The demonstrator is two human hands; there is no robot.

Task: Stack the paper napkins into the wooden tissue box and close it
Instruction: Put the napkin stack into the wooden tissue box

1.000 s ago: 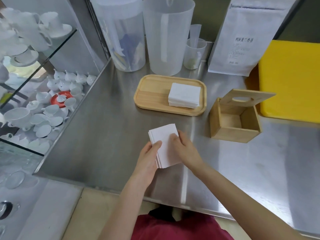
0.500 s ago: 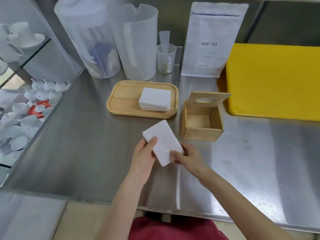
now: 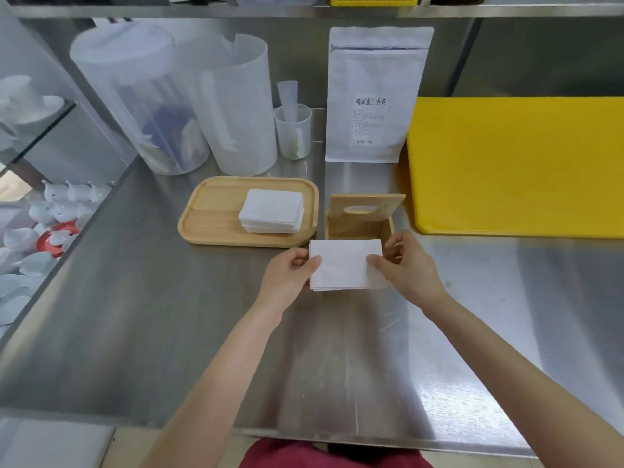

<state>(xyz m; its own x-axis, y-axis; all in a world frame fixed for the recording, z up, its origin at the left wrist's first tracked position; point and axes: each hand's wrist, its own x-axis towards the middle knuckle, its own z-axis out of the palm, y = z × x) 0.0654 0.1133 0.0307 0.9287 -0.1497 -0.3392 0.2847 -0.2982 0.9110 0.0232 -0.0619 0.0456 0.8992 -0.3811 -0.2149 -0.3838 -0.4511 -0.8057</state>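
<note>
I see both forearms reaching forward over the steel counter (image 3: pixel 141 315). Left hand (image 3: pixel 287 276) pinches the left edge of a small napkin stack (image 3: pixel 342 265), thumb on top, fingers under. Right hand (image 3: pixel 410 265) grips the stack's right edge the same way, thumb across the top sheet. The stack is held flat between the two hands, clear of the counter as far as I can tell.

Just beyond the hands: wooden box (image 3: pixel 359 224), open, lid (image 3: pixel 366 206) tipped up at the far side, oval slot visible in it. The held stack covers the box's near wall; I cannot tell whether they touch. Box interior, what shows of it, looks bare wood.

Beyond the left hand, beside the box: wooden tray (image 3: pixel 206 217) with a second napkin pile (image 3: pixel 271 211) on its right half.

Beyond the right hand: yellow board (image 3: pixel 516 163).

Farthest, along the back wall: two translucent jugs (image 3: pixel 236 106), a small cup (image 3: pixel 293 130), a white pouch (image 3: pixel 374 92).
</note>
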